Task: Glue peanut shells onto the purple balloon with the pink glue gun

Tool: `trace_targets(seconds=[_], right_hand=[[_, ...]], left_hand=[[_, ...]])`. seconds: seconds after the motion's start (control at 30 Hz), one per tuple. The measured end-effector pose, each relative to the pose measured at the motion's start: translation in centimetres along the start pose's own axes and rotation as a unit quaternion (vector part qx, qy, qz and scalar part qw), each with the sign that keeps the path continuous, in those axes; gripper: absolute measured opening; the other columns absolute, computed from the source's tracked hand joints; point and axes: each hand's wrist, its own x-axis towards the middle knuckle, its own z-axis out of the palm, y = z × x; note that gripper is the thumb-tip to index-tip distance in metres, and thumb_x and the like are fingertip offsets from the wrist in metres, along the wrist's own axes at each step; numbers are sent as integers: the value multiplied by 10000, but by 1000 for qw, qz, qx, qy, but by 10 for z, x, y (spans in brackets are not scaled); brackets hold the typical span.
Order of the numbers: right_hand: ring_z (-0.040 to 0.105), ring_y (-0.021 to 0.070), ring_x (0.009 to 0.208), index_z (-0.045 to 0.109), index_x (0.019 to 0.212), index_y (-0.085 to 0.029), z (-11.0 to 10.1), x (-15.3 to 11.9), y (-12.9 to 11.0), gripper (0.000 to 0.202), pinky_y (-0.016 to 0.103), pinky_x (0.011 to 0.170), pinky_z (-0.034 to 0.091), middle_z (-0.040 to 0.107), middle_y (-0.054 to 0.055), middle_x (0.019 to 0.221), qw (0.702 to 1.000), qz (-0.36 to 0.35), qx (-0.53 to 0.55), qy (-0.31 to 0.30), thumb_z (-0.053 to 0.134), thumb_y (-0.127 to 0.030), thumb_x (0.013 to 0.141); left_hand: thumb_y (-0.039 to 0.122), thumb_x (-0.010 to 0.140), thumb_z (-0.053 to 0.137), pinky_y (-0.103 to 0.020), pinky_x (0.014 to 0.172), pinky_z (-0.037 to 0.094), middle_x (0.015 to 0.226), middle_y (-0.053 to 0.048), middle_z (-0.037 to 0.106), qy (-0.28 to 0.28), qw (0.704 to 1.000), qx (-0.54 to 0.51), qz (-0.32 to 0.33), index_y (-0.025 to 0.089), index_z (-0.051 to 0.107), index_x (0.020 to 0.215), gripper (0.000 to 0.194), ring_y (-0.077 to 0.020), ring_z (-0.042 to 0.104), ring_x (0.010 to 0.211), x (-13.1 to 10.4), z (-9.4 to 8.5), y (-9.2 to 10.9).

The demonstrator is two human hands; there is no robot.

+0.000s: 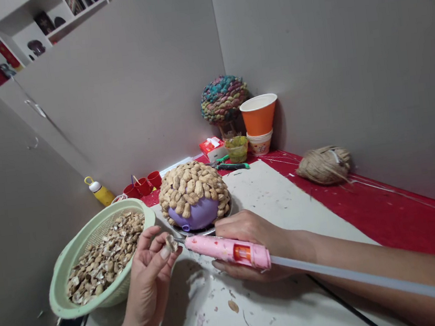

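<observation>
My left hand (150,264) pinches a peanut shell (171,242) between thumb and fingers, its hollow side partly showing. A pink hot glue gun (220,250) is gripped in my right hand (250,233), its nozzle at the shell; a long white glue stick (366,279) sticks out of its back end. Just beyond my hands, a purple balloon (198,214) rests on a metal dish (229,212). Peanut shells (191,179) cover its top and sides, while its lower front shows bare. Left of my left hand, a green colander (59,293) holds many loose peanut shells (103,261).
At the back stand a coloured rope-like tree model (223,99), an orange paper cup (259,115), a greenish bowl (237,150) and pliers (234,166). A twine ball (324,164) lies right. Red cups (143,186) and a yellow bottle (102,192) stand behind the colander. A black cord (346,303) trails below my right arm.
</observation>
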Motion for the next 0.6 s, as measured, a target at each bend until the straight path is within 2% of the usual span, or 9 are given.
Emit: trace_targets(seconds=[0.6], right_hand=[[381, 111, 519, 451, 645, -197, 0, 0, 0, 295, 271, 500, 294, 466, -22, 600, 1000, -4, -1, 0, 529, -386, 858]], left_hand=[[111, 679, 840, -220, 773, 602, 948, -17, 661, 4, 1000, -8, 6, 196, 668, 1075, 440, -104, 659, 812, 1, -3, 1]])
